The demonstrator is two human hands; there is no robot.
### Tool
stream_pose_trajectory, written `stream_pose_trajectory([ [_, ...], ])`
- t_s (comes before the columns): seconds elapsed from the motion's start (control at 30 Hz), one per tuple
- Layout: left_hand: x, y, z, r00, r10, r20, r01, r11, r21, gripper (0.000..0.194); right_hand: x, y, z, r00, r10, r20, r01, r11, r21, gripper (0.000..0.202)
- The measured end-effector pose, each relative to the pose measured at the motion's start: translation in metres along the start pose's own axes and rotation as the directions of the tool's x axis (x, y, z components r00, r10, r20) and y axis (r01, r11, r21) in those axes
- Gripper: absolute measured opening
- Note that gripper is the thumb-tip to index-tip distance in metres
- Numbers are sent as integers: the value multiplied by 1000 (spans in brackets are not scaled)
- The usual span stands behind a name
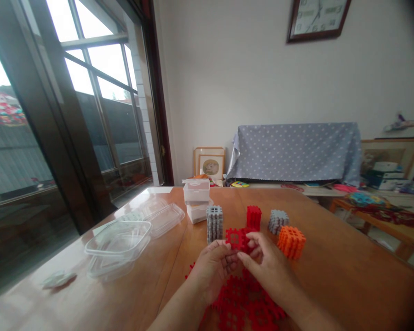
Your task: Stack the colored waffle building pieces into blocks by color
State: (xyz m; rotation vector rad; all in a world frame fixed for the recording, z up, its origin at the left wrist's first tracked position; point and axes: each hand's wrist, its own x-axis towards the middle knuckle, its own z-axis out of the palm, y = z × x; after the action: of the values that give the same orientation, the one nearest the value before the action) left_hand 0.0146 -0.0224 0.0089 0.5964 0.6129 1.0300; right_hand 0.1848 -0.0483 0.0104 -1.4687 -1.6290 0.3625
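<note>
Both of my hands hold red notched pieces (235, 238) up over the table. The fingers of my left hand (216, 263) are closed on the lower left edge. My right hand (267, 259) grips the right side between thumb and fingers. Beneath and between my wrists lies a pile of loose red pieces (238, 294). Just behind my left hand a tall grey stack (214, 224) stands upright. Farther back are a red stack (254, 218) and a shorter grey stack (278, 221). An orange stack (291, 242) stands right of my right hand.
Clear plastic containers (119, 239) and lids (167, 219) lie on the left of the wooden table (345, 257). Two white boxes (197, 191) are piled at the back. A small crumpled packet (58, 279) is near the left edge.
</note>
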Motion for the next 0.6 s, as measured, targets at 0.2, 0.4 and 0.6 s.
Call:
stream_pose_trajectory([
  [0.2,0,-4,1,999,-39,17,39,999,-30,21,-1,-6,-3,997,-73,1,73,994,-86,11],
  [0.4,-1,-5,2,998,-53,20,54,997,-58,20,-5,-8,-2,988,-152,-27,141,959,-246,11],
  [0.6,-2,-7,2,996,-42,75,41,999,11,21,-2,-4,-3,987,-158,-41,140,948,-286,13],
])
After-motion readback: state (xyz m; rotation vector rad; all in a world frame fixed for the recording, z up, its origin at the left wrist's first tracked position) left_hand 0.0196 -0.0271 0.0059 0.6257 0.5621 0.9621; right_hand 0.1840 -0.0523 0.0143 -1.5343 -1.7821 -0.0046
